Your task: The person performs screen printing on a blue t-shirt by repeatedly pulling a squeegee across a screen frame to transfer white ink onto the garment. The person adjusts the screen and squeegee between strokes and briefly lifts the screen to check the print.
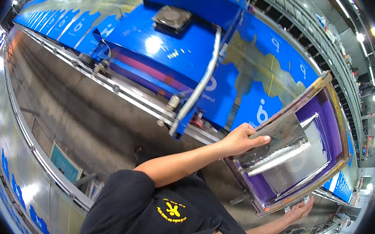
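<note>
My left hand (241, 140) is closed on the upper left end of a squeegee (277, 138), a grey, stained board with thick white ink along its lower edge. The squeegee lies inside a screen printing frame (339, 118) with worn, wooden-looking sides. Purple coating (323, 106) borders the frame's pale mesh (295, 168), where a round design and white ink smears show. By the frame's near edge is my right hand (299, 210), palm upward with fingers stretched out, close to small white clips (307, 200). Whether it touches the frame, I cannot tell.
A blue machine (159, 44) with a round fan (172, 18) and a ribbed hose (202, 83) stands over the long printing table, beside its metal rail (140, 101). Blue printed pieces (270, 44) cover the table. Another long table (11, 144) runs along the left, across the aisle.
</note>
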A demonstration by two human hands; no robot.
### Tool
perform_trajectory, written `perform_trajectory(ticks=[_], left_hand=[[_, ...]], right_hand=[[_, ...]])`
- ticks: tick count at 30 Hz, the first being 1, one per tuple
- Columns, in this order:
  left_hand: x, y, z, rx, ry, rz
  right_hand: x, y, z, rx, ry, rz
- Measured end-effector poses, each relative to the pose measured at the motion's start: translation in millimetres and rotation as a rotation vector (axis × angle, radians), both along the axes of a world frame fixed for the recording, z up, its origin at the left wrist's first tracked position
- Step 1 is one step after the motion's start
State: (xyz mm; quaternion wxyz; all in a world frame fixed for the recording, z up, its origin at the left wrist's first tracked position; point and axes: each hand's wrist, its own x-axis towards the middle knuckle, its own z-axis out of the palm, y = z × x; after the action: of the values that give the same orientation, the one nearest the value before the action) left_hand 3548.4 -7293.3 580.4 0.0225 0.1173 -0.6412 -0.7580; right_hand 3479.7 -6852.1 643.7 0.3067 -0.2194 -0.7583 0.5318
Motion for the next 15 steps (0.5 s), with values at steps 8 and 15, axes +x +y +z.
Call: perform_trajectory(ticks=[8, 15], left_hand=[[208, -218, 21, -0.150, -0.008, 0.258], [380, -464, 86, 0.057, -0.040, 0.593]], right_hand=[[172, -259, 4, -0.244, 0.132, 0.301], [328, -471, -30, -0.619, -0.414, 1.213]])
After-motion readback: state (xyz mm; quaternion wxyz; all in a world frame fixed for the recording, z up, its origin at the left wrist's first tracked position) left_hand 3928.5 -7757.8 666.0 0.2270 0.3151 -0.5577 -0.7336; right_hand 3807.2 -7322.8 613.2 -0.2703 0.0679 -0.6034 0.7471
